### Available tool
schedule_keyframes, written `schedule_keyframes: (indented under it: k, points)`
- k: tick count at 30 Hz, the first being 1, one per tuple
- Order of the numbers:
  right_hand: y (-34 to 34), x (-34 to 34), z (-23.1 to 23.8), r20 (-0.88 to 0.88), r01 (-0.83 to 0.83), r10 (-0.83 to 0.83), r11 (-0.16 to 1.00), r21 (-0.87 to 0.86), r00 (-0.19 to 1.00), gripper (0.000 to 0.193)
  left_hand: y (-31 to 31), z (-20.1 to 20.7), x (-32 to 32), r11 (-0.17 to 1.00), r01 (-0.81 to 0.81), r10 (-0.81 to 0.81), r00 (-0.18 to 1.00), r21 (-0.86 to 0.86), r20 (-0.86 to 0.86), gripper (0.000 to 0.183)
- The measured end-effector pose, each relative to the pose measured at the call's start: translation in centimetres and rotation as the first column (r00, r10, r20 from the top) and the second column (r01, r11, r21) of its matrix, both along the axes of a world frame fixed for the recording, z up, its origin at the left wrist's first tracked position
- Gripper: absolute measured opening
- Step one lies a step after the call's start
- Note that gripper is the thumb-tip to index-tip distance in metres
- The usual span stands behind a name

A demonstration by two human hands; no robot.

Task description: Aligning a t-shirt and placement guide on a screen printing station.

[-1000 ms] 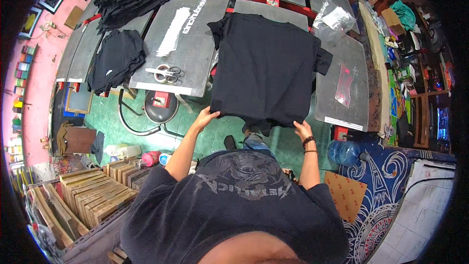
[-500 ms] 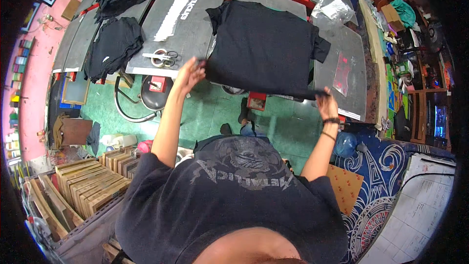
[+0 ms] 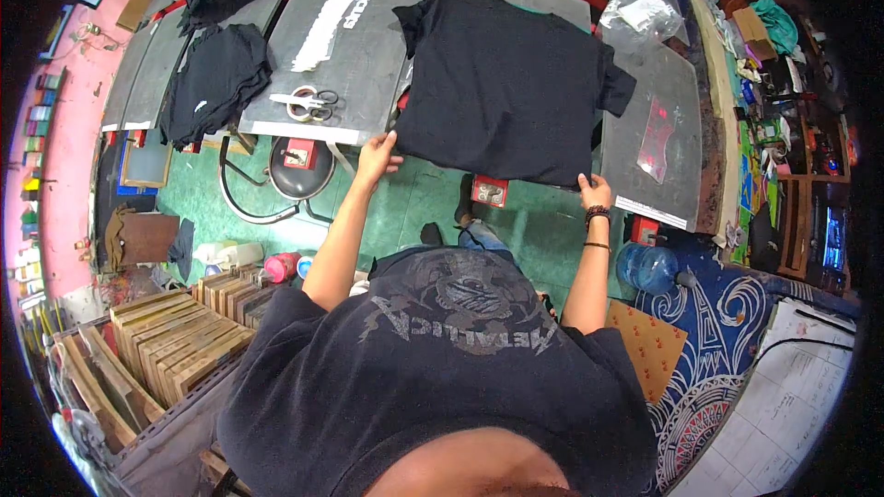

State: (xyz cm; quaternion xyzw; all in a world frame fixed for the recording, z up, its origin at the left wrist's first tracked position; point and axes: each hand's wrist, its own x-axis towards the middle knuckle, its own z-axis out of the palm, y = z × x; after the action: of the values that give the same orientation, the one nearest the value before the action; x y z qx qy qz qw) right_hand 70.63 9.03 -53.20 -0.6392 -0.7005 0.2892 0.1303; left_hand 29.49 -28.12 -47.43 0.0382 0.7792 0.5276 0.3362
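Fingers of the left hand [image 3: 376, 158] are at the near left corner of the black T-shirt [image 3: 502, 83], thumb against the edge, the others slightly spread; from here I can't tell if they grip it. Fingers of the right hand [image 3: 595, 191] pinch the near right corner of the hem, thumb on top. Shirt lies spread over a grey board, hem toward the wearer, neck at the far end, a red bracket [image 3: 489, 190] just below the hem. Left of it, next grey board [image 3: 368, 64]: scissors [image 3: 324, 113] near its front edge, white strip [image 3: 329, 28] farther back. Beyond that, a pile of black garments [image 3: 216, 78]. Right of the shirt, another board [image 3: 677, 83] with a clear plastic bag [image 3: 637, 14] and a pink-marked clear piece [image 3: 656, 140]. Blue water jug [image 3: 646, 267] on the floor side, near the right forearm. Wooden frames [image 3: 180, 340] stand in a row at lower left.
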Motion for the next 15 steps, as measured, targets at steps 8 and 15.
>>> schedule_keyframes:
  k: [8, 15]
  points:
    - [-1.4, 0.5, 2.1, -0.372, 0.027, -0.149, 0.949, -0.313, 0.916, 0.041, 0.0, 0.3, -0.8, 0.995, 0.031, -0.028, 0.999, 0.096, -0.033, 0.028]
    - [-2.5, 4.7, 5.8, -0.222, -0.019, -0.113, 0.856, -0.517, 0.969, 0.044, -3.2, 3.5, -2.3, 0.889, 0.409, -0.412, 0.911, -0.207, 0.029, 0.022]
